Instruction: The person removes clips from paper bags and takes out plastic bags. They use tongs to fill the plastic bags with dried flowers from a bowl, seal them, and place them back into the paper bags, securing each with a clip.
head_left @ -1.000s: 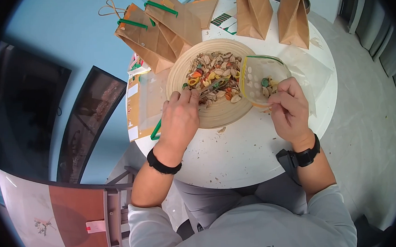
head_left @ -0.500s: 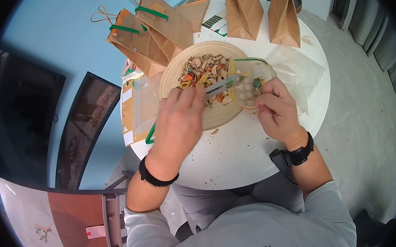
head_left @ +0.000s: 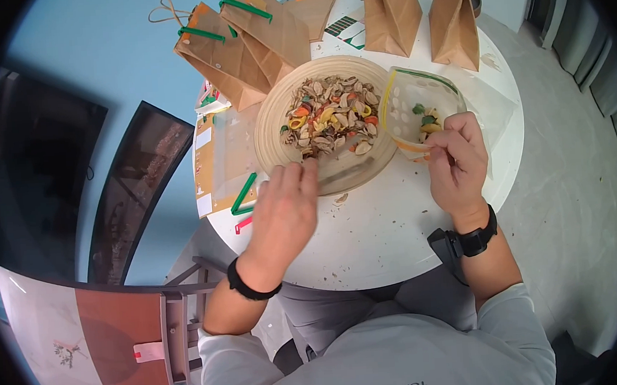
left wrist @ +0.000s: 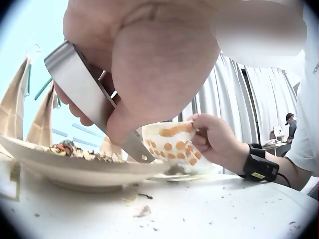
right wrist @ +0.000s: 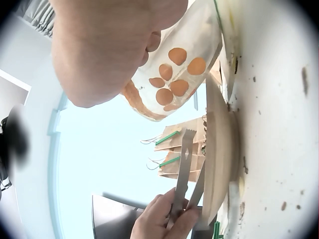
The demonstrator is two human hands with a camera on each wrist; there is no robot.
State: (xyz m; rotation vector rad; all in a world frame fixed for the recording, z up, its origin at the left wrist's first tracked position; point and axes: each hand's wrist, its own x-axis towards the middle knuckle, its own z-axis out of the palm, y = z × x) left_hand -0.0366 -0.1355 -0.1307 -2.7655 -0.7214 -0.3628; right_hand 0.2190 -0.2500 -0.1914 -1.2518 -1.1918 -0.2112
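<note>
My left hand (head_left: 284, 205) holds metal tongs (left wrist: 82, 79), whose two arms stand apart in the right wrist view. In the head view the tongs are blurred over the near part of a round, pale wooden plate (head_left: 267, 127). A heap of dried petals and colourful dried pieces (head_left: 331, 112) lies on this plate. At the plate's right edge, my right hand (head_left: 458, 164) pinches the rim of a clear zip bag (head_left: 412, 92) with orange dots. The bag's mouth faces the plate, and several green and yellowish pieces (head_left: 429, 121) sit inside.
Brown paper bags (head_left: 393, 15) stand at the back, two with green clips (head_left: 201, 34). Left of the plate lie a flat clear-fronted bag (head_left: 230, 148), an open green clip (head_left: 243, 195) and a pink clip (head_left: 243, 226). Crumbs dot the white table (head_left: 370, 249).
The tongs went from the heap to the bag's mouth, then back left over the near side of the plate. More pieces show in the bag, which my right hand keeps holding.
</note>
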